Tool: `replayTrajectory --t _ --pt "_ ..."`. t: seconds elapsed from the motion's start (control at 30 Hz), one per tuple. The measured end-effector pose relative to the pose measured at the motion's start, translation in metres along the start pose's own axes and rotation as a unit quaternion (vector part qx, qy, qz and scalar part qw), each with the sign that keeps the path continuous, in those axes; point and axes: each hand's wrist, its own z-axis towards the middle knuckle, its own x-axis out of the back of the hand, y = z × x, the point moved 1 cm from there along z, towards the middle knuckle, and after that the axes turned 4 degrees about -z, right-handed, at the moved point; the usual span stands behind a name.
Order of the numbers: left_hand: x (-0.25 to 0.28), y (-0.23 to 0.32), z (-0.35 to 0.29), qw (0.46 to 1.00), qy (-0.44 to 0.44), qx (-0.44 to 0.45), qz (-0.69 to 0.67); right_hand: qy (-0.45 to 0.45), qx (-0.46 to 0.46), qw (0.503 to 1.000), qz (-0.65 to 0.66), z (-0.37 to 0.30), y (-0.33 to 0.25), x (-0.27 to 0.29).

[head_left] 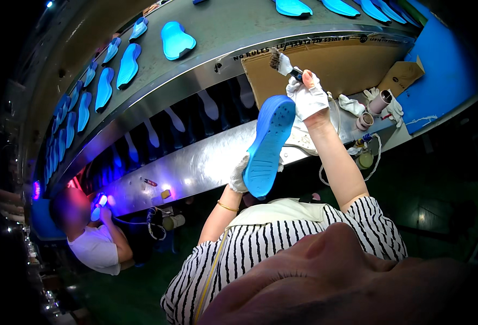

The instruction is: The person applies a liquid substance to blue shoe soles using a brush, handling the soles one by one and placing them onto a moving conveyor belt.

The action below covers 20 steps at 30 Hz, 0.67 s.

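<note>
A blue shoe sole (272, 145) is tilted upright in front of me, its grooved and dotted face showing. My left hand (239, 173), in a pale glove, is closed round its lower left edge; part of the fingers is hidden behind the sole. Beyond the sole's top end, my right hand (307, 97) wears a white glove with a bare thumb tip. It grips a brush (284, 65) with dark bristles, a white wrapped neck and a dark handle. The bristles point up and away, apart from the sole.
Many blue soles (178, 41) lie on the dark conveyor belt (217, 24) along the far side. A metal ledge (195, 162) runs below it. Cardboard (331, 70), crumpled gloves (351, 105) and small pots (365, 121) sit at right. Another person (95, 244) works at left.
</note>
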Motion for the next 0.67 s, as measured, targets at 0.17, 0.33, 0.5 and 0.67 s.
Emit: replayTrajectory --t 0.17,0.33,0.5,0.67 --pt "-0.021 0.020 0.002 0.991 -0.115 -0.070 -0.027 0.042 -0.001 0.999 0.030 -0.009 -0.023 -0.006" --pt "-0.033 0.056 0.017 0.984 -0.149 -0.059 -0.080 -0.002 0.033 0.999 0.007 -0.053 -0.058 -0.035" --pt "-0.065 0.137 0.082 0.964 -0.195 -0.048 -0.175 -0.043 0.048 0.995 -0.070 -0.103 -0.056 -0.048" --pt "-0.041 0.203 0.172 0.908 0.024 -0.054 -0.416 -0.058 0.022 0.998 -0.026 -0.126 -0.039 -0.045"
